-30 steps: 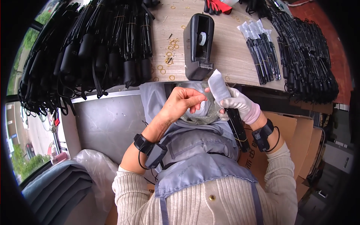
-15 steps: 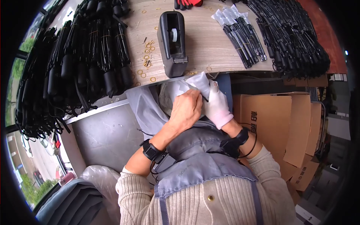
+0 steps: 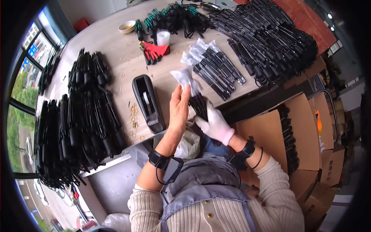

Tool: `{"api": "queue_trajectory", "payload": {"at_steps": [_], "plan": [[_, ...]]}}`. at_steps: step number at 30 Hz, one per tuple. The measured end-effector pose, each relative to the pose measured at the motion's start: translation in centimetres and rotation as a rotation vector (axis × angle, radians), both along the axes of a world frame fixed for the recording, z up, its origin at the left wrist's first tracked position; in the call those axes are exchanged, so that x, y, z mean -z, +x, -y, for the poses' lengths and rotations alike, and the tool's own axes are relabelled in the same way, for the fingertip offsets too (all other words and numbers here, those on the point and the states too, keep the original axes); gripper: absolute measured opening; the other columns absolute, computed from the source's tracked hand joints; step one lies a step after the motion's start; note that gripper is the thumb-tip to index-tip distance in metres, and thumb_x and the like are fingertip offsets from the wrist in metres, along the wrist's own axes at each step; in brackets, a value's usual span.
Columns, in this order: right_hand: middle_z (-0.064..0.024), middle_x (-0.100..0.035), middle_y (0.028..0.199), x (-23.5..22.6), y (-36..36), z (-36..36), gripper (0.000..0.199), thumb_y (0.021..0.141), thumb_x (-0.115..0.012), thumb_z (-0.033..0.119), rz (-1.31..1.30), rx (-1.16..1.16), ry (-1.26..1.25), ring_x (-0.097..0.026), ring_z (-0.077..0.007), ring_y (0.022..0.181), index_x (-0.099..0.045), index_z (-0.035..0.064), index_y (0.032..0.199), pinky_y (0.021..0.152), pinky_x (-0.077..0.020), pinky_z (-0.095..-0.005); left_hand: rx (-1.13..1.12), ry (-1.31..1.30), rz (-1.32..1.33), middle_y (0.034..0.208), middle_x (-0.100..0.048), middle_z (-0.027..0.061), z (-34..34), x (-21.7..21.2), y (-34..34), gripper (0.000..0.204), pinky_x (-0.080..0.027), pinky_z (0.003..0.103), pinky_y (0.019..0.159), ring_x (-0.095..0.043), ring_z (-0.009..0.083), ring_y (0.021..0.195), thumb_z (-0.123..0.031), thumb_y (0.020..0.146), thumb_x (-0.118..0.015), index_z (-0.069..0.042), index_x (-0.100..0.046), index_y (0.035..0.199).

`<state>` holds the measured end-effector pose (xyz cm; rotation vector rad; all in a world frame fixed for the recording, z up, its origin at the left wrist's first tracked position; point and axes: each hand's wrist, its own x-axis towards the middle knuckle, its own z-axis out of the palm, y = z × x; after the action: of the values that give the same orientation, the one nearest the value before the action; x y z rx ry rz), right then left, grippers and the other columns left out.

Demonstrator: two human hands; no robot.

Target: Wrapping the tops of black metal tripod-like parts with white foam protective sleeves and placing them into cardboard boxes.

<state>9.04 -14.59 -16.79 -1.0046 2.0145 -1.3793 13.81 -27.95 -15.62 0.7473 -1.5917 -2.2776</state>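
Observation:
Between my hands, near the table's front edge, is a folded black umbrella frame (image 3: 198, 103) with a white plastic wrap (image 3: 184, 78) over its upper end. My bare left hand (image 3: 179, 110) grips it at the wrap, thumb and fingers pressed against the plastic. My right hand (image 3: 214, 125), in a white glove, closes round the dark ribs lower down. Just beyond lies a row of similar wrapped frames (image 3: 216, 71), their white ends pointing away from me. A black tape dispenser (image 3: 148, 103) stands left of my left hand.
Piles of black frames lie at the left (image 3: 77, 131) and far right (image 3: 266, 42). Rubber bands (image 3: 133, 116) are scattered beside the dispenser. Further back are a red glove (image 3: 154, 51), a white cup (image 3: 163, 38) and a bowl (image 3: 126, 27). A cardboard box (image 3: 262, 133) stands at the right.
My hands have risen from below the table edge, bringing the wrapped umbrella frame into plain sight. The view has shifted, showing more of the table's far side.

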Motion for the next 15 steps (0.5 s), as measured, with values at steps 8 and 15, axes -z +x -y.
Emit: {"api": "queue_trajectory", "payload": {"at_steps": [8,15], "plan": [[-0.0238,-0.058,0.118,-1.9,-18.8,4.1,0.053,0.079,-0.064,0.030,-0.130,0.030,0.028,-0.057,-0.0376,0.107,-0.054,-0.0017,0.120,0.093,-0.0451,-0.0407,-0.093,0.584,0.001,0.085,-0.065,0.0131,1.5,5.4,-9.2,0.027,-0.052,0.033,0.064,-0.063,0.0232,0.070,-0.022,0.092,-0.054,0.003,-0.060,0.099],[-0.0231,-0.063,0.111,2.8,-32.4,2.6,0.071,0.075,-0.067,0.054,-0.159,0.589,0.642,-0.061,-0.0345,0.104,-0.059,-0.0050,0.112,0.088,-0.0464,-0.0389,-0.184,0.409,0.144,0.085,-0.065,0.0157,1.0,8.7,-12.2,0.015,-0.052,0.035,0.066,-0.063,0.0244,0.073,-0.005,0.084,-0.057,0.007,-0.061,0.093]]}}
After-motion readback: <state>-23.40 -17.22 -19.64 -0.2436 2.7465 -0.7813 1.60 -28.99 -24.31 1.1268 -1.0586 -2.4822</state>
